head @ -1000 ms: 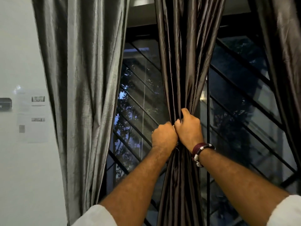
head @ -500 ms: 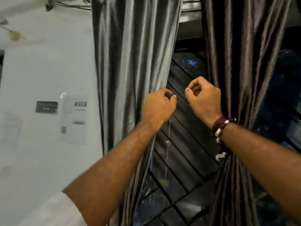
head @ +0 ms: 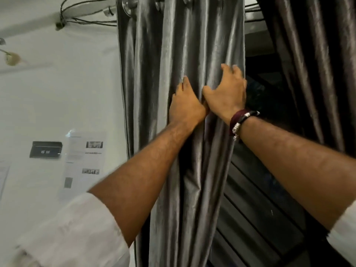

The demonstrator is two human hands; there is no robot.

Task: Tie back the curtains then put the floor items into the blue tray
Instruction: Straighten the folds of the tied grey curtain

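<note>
— What hangs on the white wall (head: 57, 89) at the left?

— A small black plate (head: 45, 149) with pale marks, too blurred to read, and just to its right a printed sheet (head: 84, 162) under shiny film, with small pictures on it.

— And higher up?

— Dark cables (head: 86, 21) loop along under the ceiling to a clip; a pale round fitting (head: 12, 58) — perhaps a lamp — sits at the far left edge. Lower right, dark slanted window bars (head: 258, 218).

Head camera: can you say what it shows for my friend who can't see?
Two hands gather a grey curtain: the left hand and right hand grip its folds side by side. A darker curtain hangs to the right, a white wall to the left.
</note>
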